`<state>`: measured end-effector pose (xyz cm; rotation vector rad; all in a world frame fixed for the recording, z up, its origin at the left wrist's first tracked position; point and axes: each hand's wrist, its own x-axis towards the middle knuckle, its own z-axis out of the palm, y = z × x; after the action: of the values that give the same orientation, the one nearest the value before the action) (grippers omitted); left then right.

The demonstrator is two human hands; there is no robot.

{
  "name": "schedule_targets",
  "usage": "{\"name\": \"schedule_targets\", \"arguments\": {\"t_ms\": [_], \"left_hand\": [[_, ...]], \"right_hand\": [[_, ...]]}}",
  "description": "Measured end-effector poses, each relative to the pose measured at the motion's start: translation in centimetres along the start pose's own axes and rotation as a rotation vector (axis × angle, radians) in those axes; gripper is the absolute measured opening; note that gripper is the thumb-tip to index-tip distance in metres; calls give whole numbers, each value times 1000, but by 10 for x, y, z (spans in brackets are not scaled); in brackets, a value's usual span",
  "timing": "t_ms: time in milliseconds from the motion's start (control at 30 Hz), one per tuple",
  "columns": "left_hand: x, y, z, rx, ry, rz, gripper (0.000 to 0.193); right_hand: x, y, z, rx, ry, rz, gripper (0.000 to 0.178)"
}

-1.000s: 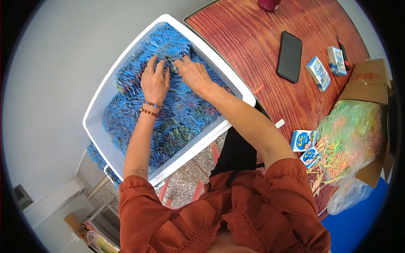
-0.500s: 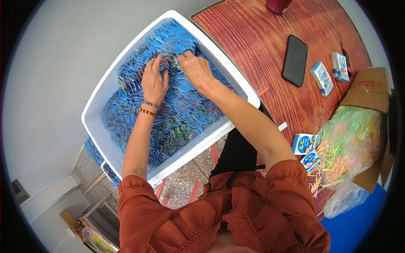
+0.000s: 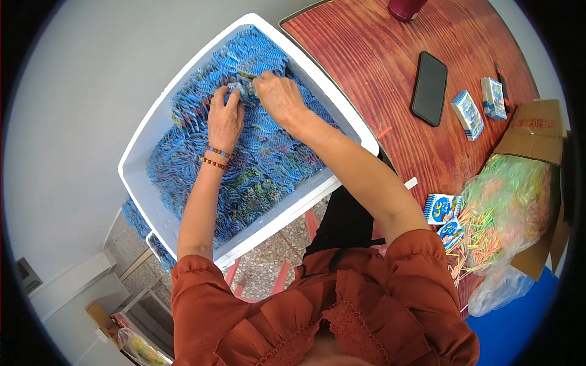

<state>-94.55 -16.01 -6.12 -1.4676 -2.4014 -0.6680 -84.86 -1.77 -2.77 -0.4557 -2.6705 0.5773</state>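
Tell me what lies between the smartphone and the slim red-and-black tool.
The head view shows a blue-and-white pack, then a second pack, on the red wood-grain table.

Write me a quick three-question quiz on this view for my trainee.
1. True or false: the bare right hand is on the black rectangular phone.
2. Multiple choice: which wrist wears the beaded bracelets? A) left B) right C) both
3. Count: how many small blue-and-white packets show beside the loose, thin pastel sticks?

Key:
1. False; it is in the white rectangular bin, at the crinkled blue-patterned material.
2. A; the bare left hand is in the bin too.
3. Two.
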Motion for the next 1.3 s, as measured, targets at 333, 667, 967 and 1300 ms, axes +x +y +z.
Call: {"name": "schedule_targets", "arguments": {"t_ms": [333,667,967,1300], "left_hand": [[4,17,-2,-132,111,22,48],[12,6,9,47,141,-82,55],[34,12,18,5,101,-68,55],[-4,34,-10,-39,25,-59,80]], "right_hand": [[35,-9,14,18,58,70,13],[-12,5,-5,309,-62,239,20],[23,14,14,111,-146,213,14],[-17,23,0,251,-61,283,19]]}}
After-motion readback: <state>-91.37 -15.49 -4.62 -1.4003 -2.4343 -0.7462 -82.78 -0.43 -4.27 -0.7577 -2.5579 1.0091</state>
